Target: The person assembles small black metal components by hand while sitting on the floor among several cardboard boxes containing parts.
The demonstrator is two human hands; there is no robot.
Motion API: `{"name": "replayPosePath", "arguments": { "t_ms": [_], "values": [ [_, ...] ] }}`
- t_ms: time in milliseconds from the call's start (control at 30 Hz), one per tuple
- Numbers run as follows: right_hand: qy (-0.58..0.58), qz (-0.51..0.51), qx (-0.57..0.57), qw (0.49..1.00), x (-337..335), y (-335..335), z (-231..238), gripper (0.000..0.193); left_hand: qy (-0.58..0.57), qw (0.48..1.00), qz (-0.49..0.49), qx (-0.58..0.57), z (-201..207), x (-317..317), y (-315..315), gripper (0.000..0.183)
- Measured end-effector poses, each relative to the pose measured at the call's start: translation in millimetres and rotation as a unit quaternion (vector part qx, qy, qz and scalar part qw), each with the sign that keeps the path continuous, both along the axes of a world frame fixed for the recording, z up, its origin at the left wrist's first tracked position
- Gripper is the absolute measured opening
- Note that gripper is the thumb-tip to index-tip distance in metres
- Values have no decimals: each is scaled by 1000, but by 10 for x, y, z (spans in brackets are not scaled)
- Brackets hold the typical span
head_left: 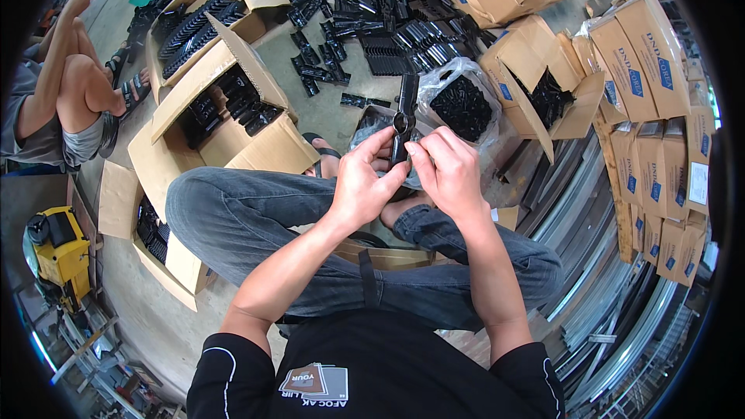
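Above my crossed legs, my left hand point(363, 178) grips a long black part point(407, 97) with a round opening partway along it. The part stands nearly lengthwise away from me, its far end free. From the other side, my right hand point(452, 169) is closed in a pinch against the part's near section, beside the round opening. Whether a small piece sits between those fingertips cannot be made out. Just beyond the hands lies a clear plastic bag point(497, 112) holding many small black pieces point(461, 104).
A pile of black parts point(372, 8) covers the floor ahead. Open cartons with black parts stand left point(268, 136) and right point(535, 54). Stacked cartons point(632, 54) and long metal bars point(574, 217) line the right. Another person point(70, 85) sits far left, near a yellow machine point(62, 252).
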State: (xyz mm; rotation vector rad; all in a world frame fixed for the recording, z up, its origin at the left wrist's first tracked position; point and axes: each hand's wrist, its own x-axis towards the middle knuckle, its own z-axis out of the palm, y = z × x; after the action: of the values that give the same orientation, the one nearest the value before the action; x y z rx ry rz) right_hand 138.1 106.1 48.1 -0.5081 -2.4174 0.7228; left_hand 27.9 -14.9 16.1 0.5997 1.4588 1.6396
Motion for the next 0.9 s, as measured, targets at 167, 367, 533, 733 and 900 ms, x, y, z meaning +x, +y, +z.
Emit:
{"name": "replayPosePath", "arguments": {
  "t_ms": [167,367,533,733,900],
  "values": [
    [-19,14,-37,999,-1,1,90,19,-4,998,-46,-30,40,-38,-10,62],
    [-91,7,-43,995,39,19,-2,18,-17,997,-45,-52,45,-10,-7,61],
    [-20,-7,-106,994,-8,-12,54,17,-37,998,-23,-37,-70,13,6,61],
    [-96,3,-75,993,57,28,-30,19,-35,997,-36,-58,12,25,-3,62],
    [-12,-13,-110,994,3,-17,113,20,-49,998,-28,-41,-17,14,1,61]
  ]
}}
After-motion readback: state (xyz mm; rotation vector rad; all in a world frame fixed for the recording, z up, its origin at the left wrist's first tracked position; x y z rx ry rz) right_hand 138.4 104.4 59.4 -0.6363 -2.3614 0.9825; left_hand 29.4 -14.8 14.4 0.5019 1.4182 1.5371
